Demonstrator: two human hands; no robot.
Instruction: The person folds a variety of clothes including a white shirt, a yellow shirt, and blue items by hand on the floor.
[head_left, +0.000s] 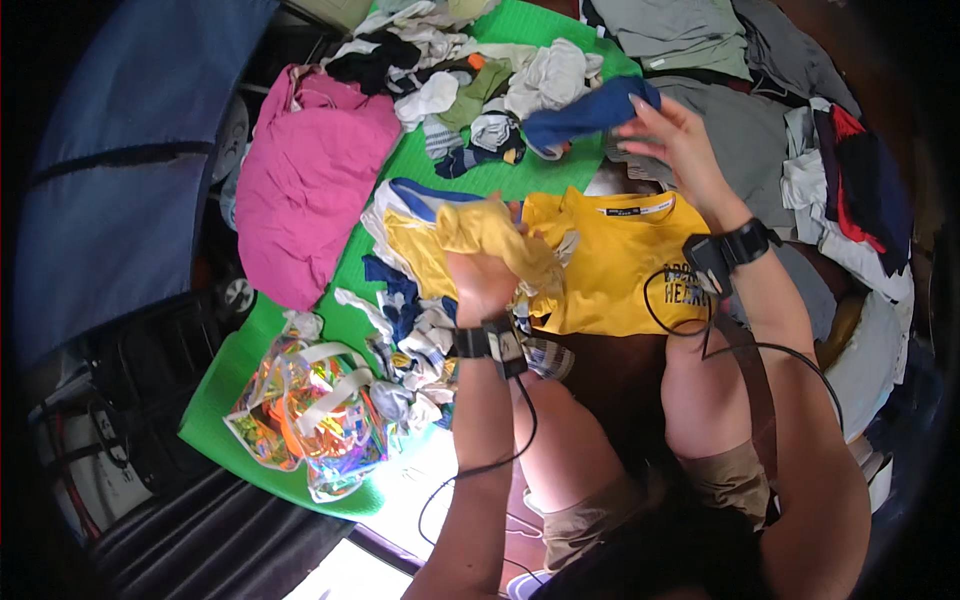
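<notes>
My right hand (667, 139) grips one end of a dark blue sock (585, 116), which stretches left above a heap of socks and small garments (480, 97). Pale yellow cloth (491, 236), perhaps a sock, lies bunched over the fingers of my left hand (484, 277); those fingers are mostly hidden behind it. Beneath and beside that hand are a yellow, white and blue garment (412, 240) and a yellow T-shirt (615, 262) with dark lettering. More small socks and cloths (420, 337) lie to the left of my left wrist.
A green ribbed mat (217, 397) bears a pink cloth bundle (322, 180) and a clear iridescent bag (315, 412). Grey clothes (712, 142) are stacked at the right, near red, black and white folded garments (855, 180). Cables run from both wrist straps.
</notes>
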